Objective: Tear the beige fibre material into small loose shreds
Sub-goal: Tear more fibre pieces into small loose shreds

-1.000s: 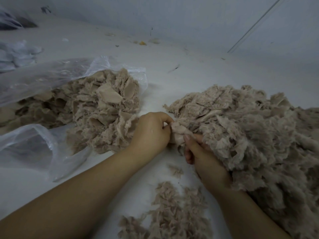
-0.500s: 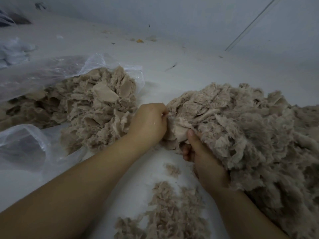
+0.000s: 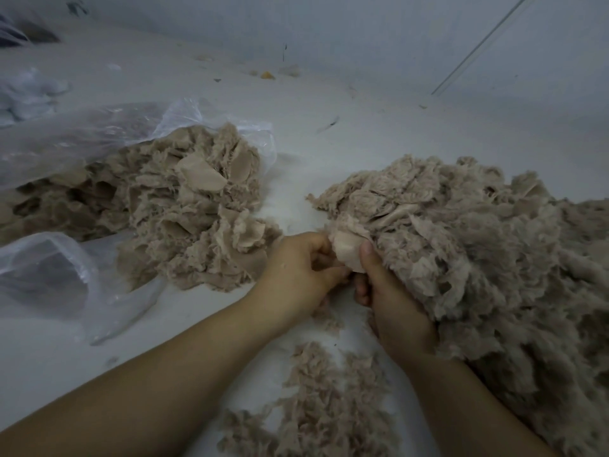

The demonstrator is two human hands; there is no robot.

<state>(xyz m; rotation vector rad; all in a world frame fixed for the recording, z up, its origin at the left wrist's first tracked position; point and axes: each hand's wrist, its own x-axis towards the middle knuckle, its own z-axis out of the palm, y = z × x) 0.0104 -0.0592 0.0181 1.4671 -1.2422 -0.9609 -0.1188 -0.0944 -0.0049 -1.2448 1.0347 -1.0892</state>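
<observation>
Both hands pinching one beige wad at the edge of the big pile

The left hand (image 3: pixel 298 270) and right hand (image 3: pixel 392 305) each keep a closed grip on the wad (image 3: pixel 347 255) — against the shredded pile (image 3: pixel 478 258) on the white table (image 3: pixel 329 153), scraps (image 3: pixel 316 407) lying nearer, bag (image 3: pixel 99 143) left.

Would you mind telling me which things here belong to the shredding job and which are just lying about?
Part of the job:
- left hand and right hand, both pinching a beige piece
- shredded heap
- untorn fibre in the clear plastic bag
- loose shreds

Lying about:
- white crumpled plastic
- small yellow scrap
</observation>
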